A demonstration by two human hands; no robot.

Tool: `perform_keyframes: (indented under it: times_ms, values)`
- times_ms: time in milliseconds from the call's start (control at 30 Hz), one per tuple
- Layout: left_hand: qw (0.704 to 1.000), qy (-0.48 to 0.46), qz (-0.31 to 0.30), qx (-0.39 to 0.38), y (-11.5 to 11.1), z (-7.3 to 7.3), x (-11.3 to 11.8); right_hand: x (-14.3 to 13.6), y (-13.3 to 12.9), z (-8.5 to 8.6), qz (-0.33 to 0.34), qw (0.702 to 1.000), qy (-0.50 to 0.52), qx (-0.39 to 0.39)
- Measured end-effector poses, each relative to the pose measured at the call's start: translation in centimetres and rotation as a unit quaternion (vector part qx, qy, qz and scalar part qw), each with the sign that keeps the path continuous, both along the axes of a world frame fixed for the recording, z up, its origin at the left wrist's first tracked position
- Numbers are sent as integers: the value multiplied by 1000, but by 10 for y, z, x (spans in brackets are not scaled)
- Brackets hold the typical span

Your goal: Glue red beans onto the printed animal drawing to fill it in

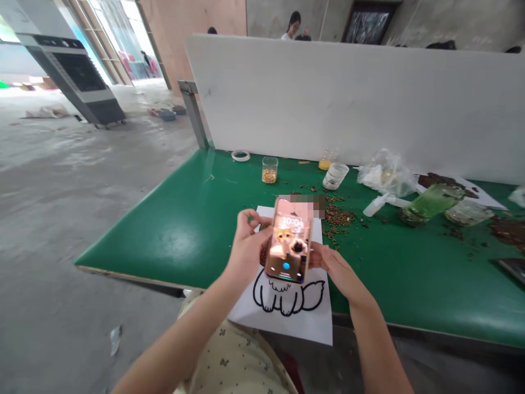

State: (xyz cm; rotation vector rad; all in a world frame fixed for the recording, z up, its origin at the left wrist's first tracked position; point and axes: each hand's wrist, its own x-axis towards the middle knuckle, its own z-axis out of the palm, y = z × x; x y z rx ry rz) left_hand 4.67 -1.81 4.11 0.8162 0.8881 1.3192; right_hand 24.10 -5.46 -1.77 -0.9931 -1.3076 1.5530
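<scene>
Between my two hands is a smartphone (287,241), its lit lock screen showing 10:04 and a picture of cats. My left hand (250,241) grips its left edge, thumb along the side. At the right edge, my right hand (326,260) is closed on the phone too, its fingers partly behind it. Beneath the phone lies a white sheet (283,323) with a black outline drawing of an animal, its legs and tail showing. The phone hides most of the drawing's upper part. Dark red beans show at the phone's left side.
Loose beans (338,216) are scattered on the green table (176,230). A cup of corn kernels (269,171), a tape roll (240,156), a tipped clear cup (335,176), plastic bags (388,172) and a green jar (432,203) stand around. A white board (348,101) borders the back.
</scene>
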Motion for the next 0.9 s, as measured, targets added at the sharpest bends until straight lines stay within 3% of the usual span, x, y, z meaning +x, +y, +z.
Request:
perform_keyframes:
  times_ms: [100,167,433,633,900]
  values:
    - [999,-2,-37,9,-21,-8,18,3,-4,-5,-86,996,2,-17]
    - [999,-2,-45,8,-28,-11,20,6,-5,-8,-110,994,10,-19]
    - [987,-86,-123,-52,-22,-23,13,11,-3,-13,-116,993,-19,32]
    - [980,-116,-142,-73,-20,-29,12,12,-4,-17,-128,991,-12,28]
    - [973,-38,-185,-135,-20,-30,13,10,-4,-15,-138,990,-3,29]
